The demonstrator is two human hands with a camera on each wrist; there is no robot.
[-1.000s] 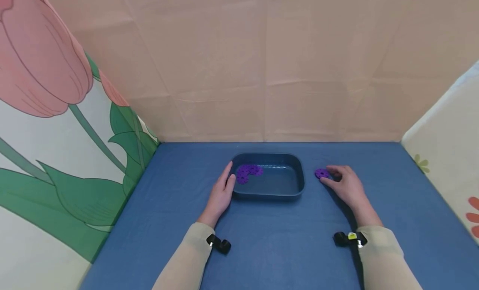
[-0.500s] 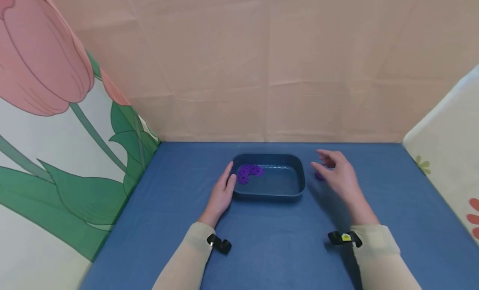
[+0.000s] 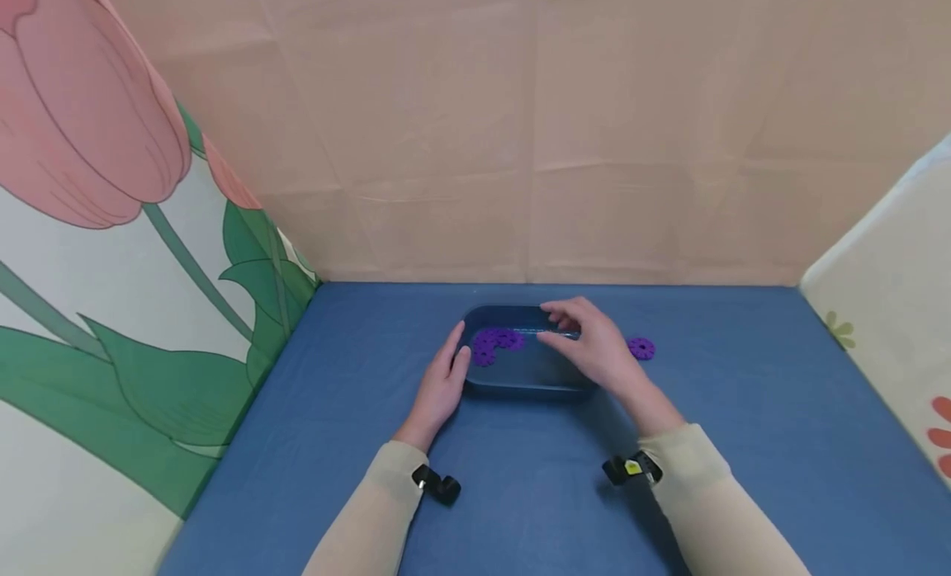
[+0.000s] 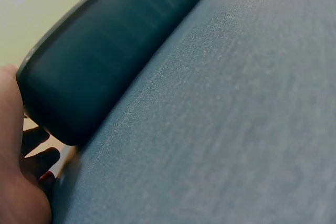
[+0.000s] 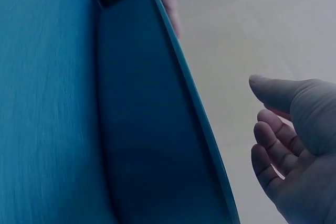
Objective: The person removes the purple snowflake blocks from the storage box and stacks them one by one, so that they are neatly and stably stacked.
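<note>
A dark blue rectangular tray [image 3: 531, 390] stands on the table, with several purple notched discs [image 3: 486, 345] grouped at its left end. My left hand [image 3: 437, 390] rests against the tray's left end, its fingers fairly straight along the outside. Above the right half of the tray is my right hand [image 3: 594, 345], thumb and fingers apart and loosely bent. In the right wrist view nothing shows between the fingers of that hand [image 5: 299, 145]. One more purple disc [image 3: 641, 348] lies on the table right of the tray, beside the right wrist.
A blue cloth [image 3: 520, 493] covers the table. A beige backdrop [image 3: 527, 130] rises behind it. On the left hangs a tulip-print sheet [image 3: 111, 312], on the right a pale flowered sheet [image 3: 891, 295].
My right hand has moved left from the loose purple disc to above the tray. That disc stays on the table. The left hand and the tray have hardly moved.
</note>
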